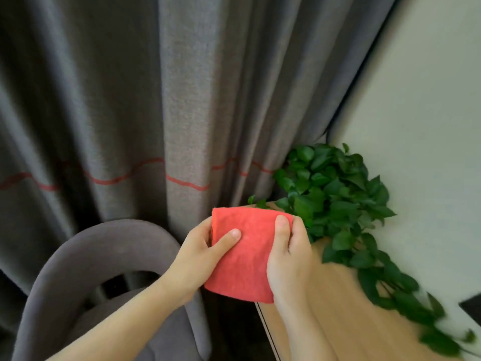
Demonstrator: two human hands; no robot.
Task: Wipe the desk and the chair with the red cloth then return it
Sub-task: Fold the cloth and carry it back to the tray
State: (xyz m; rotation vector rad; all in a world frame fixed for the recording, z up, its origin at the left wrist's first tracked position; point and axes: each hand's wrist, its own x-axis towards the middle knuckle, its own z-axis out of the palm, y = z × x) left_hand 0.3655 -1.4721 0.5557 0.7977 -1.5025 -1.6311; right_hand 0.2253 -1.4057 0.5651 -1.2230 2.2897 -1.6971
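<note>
A folded red cloth [247, 254] is held up in the air between both hands, above the left edge of the wooden desk [346, 313]. My left hand [200, 256] grips its left side with the thumb on the front. My right hand [289, 259] grips its right side, thumb pressed on the front as well. The grey upholstered chair [86, 272] with a curved open backrest stands at the lower left, beside the desk and under my left forearm.
A leafy green plant [335, 201] sits at the desk's far corner and trails along the white wall [429, 126] toward the right. Grey curtains [130, 113] with a red stripe hang behind the chair. A dark object [471, 306] shows at the right edge.
</note>
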